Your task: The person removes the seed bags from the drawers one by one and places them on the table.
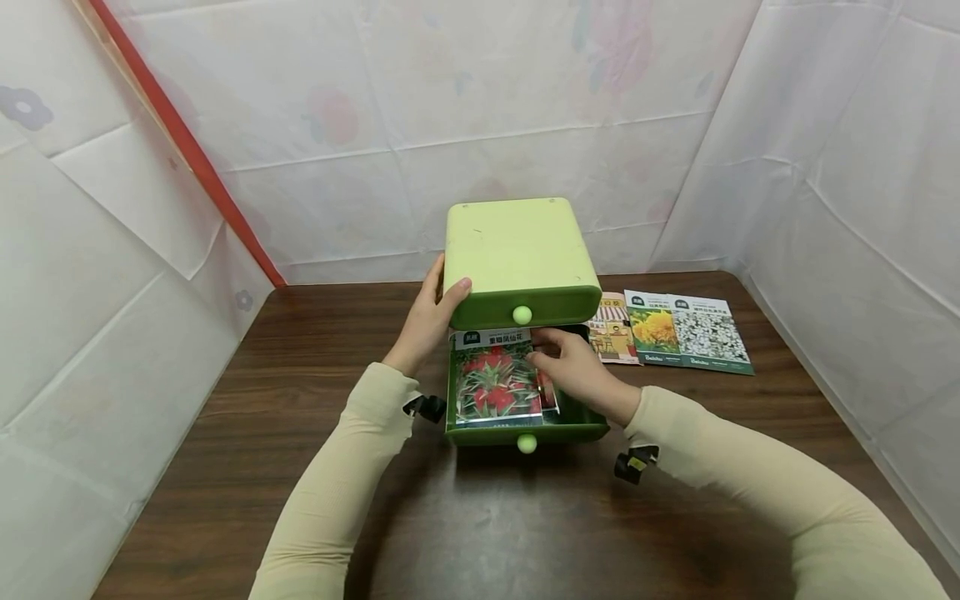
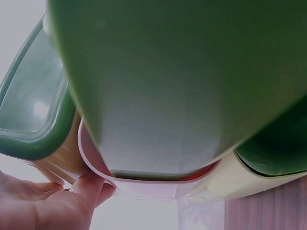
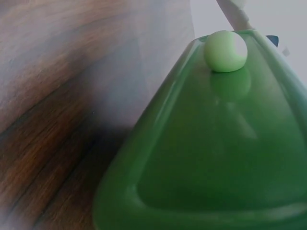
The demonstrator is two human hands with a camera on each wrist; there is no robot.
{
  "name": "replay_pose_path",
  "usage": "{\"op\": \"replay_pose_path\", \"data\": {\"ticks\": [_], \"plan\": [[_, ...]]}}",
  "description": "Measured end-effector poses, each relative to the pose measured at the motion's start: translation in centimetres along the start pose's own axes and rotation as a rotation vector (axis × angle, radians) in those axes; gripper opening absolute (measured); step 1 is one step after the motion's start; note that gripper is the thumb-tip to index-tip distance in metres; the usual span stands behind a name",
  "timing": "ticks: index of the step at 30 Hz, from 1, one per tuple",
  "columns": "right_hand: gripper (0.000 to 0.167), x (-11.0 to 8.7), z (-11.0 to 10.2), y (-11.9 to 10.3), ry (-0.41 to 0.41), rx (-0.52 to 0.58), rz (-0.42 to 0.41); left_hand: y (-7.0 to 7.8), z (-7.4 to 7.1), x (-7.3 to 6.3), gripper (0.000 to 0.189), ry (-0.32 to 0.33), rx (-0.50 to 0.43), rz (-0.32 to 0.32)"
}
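On the table stands a small light-green drawer box (image 1: 517, 246) with dark-green drawer fronts and round knobs. Its lower drawer (image 1: 577, 433) is pulled out toward me and holds seed packets. Uppermost lies a seed packet (image 1: 495, 387) with a picture of red flowers; part of another shows at its right edge. My left hand (image 1: 427, 321) presses against the box's left side, thumb at the upper front corner; the left wrist view shows these fingers (image 2: 86, 189) against the box. Inside the drawer, my right hand (image 1: 577, 371) pinches the seed packet's upper right edge, its fingertips partly hidden.
Right of the box lie an orange illustrated packet (image 1: 615, 329), a yellow-flower packet (image 1: 652, 329) and a white-flower packet (image 1: 712, 333). The dark wooden table (image 1: 300, 400) meets pale curtains (image 1: 300, 167) behind and at both sides.
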State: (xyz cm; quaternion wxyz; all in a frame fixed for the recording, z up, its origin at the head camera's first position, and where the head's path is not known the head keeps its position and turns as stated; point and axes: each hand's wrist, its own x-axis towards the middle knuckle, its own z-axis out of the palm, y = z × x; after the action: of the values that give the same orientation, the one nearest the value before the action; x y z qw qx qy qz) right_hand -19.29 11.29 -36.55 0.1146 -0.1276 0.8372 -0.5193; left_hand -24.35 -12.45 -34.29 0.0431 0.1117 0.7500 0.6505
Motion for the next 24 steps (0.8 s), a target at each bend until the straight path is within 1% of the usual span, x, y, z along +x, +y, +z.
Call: {"op": "replay_pose_path", "data": {"ticks": [7,13,19,22,23,24], "plan": [[0.055,0.4,-0.1,0.1,-0.034,0.096,0.083,-0.2,0.0,0.0,0.084,0.001,0.014,0.011],[0.057,0.7,-0.1,0.3,-0.095,0.22,0.159,-0.2,0.0,0.0,0.082,0.005,0.006,0.01],[0.062,1.1,0.0,0.5,-0.141,0.214,0.245,-0.3,0.0,0.1,0.084,0.008,0.025,0.019],[0.066,1.1,0.2,0.5,-0.178,0.202,0.265,-0.4,0.0,0.2,0.083,0.009,0.026,0.02],[0.059,1.2,0.2,0.6,-0.19,0.208,0.27,-0.4,0.0,0.2,0.083,0.009,0.025,0.019],[0.048,1.2,0.3,0.6,-0.199,0.214,0.274,-0.4,0.0,0.2,0.083,0.009,0.023,0.018]]}}
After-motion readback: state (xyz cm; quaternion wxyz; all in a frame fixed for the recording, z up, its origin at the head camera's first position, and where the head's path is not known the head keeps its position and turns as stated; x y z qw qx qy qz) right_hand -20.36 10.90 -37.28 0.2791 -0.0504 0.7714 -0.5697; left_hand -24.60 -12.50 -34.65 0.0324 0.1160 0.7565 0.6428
